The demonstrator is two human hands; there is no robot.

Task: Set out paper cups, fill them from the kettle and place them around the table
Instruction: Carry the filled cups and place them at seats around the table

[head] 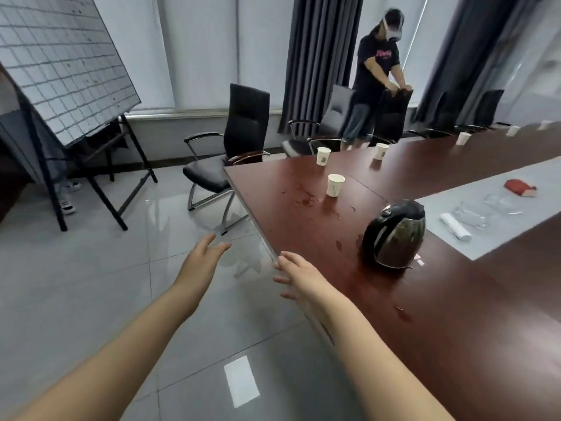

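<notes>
Both hands reach forward and hold nothing. The left hand (pixel 206 253) hangs over the tiled floor (pixel 91 268), its fingers straight and slightly spread. The right hand (pixel 296 273) also has loose, straight fingers and is at the near edge of the table (pixel 303 229); whether it touches that edge cannot be told.

The kettle (pixel 394 235) stands upright on the table near the right hand, its handle on the side closer to the hands. Small puddles (pixel 306 199) lie on the wood beyond it. Just past them the nearest cup (pixel 335 185) stands upright. A second cup (pixel 323 155) stands near the far corner and a third cup (pixel 381 151) to its right. Two more cups (pixel 463 138) stand farther along that same edge.

On the grey strip (pixel 440 205) down the table's middle lie a white roll (pixel 455 227), clear glassware (pixel 485 208) and a red object (pixel 519 188). Behind the table another person (pixel 378 74) grips a chair back. A black office chair (pixel 239 141) stands at the table's end, and a gridded board (pixel 60 65) leans on a stand at the left.
</notes>
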